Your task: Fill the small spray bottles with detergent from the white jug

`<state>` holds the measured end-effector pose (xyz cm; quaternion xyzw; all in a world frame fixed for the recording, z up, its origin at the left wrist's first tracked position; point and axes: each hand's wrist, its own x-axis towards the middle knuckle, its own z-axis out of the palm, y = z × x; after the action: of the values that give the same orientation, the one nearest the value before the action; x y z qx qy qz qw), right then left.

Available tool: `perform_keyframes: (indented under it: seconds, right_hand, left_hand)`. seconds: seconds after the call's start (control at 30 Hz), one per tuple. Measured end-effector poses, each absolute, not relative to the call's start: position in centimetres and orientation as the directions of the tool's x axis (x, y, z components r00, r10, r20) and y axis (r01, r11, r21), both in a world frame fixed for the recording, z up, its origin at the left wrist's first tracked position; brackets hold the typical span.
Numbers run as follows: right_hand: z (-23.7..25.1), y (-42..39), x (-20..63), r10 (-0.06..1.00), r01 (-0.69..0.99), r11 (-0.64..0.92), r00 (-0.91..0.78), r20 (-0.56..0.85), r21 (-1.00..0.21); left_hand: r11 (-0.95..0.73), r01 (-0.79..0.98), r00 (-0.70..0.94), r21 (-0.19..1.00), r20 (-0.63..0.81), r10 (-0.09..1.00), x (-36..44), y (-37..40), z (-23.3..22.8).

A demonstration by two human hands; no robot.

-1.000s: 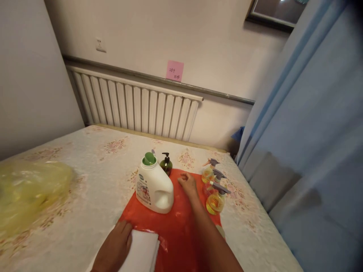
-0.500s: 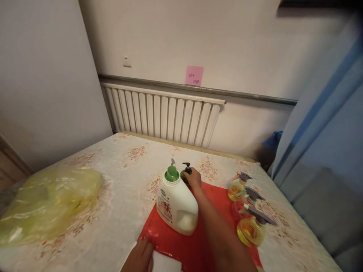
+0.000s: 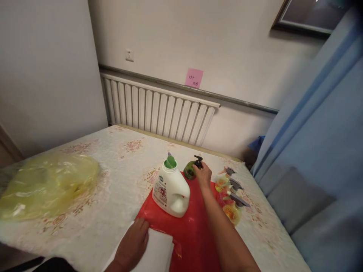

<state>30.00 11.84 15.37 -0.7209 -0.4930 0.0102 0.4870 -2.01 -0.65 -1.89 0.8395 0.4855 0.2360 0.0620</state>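
Note:
My right hand [image 3: 203,174] grips a small dark green pump bottle [image 3: 189,170] by its black pump head, tilting it just behind a red plastic sheet [image 3: 193,230]. A white detergent jug [image 3: 170,189] with a green cap stands on the sheet to the left of that hand. My left hand [image 3: 131,245] lies flat on a folded white cloth [image 3: 155,255] at the sheet's near left corner.
Three yellow spray bottles [image 3: 231,196] with grey triggers stand in a row at the sheet's right edge. A yellow plastic bag [image 3: 42,185] lies at the left on the floral tablecloth [image 3: 113,166]. A radiator [image 3: 159,111] runs behind the table, and a blue curtain [image 3: 320,151] hangs to the right.
My right hand went from the red sheet to the pump bottle, closed on its head and tilted it to the right. My left hand stayed on the cloth. The view shifted.

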Motion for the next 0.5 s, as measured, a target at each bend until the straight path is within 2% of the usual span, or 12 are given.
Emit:
perform_keyframes:
  seconds: [0.27,0.4,0.5]
  right_hand:
    - [17.6,-0.2,29.8,0.626,0.685,-0.072,0.597,0.502,-0.725]
    - [15.4,-6.9,27.6,0.616,0.611,-0.095,0.656,0.436,-0.786]
    - [13.1,-10.5,25.6,0.689,0.516,-0.099,0.652,0.316,-0.851]
  left_hand:
    - [-0.505,0.800,0.431,0.326,0.273,0.860,-1.6,-0.8,-0.2]
    - [-0.512,0.800,0.437,0.311,0.283,0.854,-1.6,-1.0,0.2]
    - [-0.514,0.792,0.435,0.331,0.285,0.854,-1.6,-1.0,0.3]
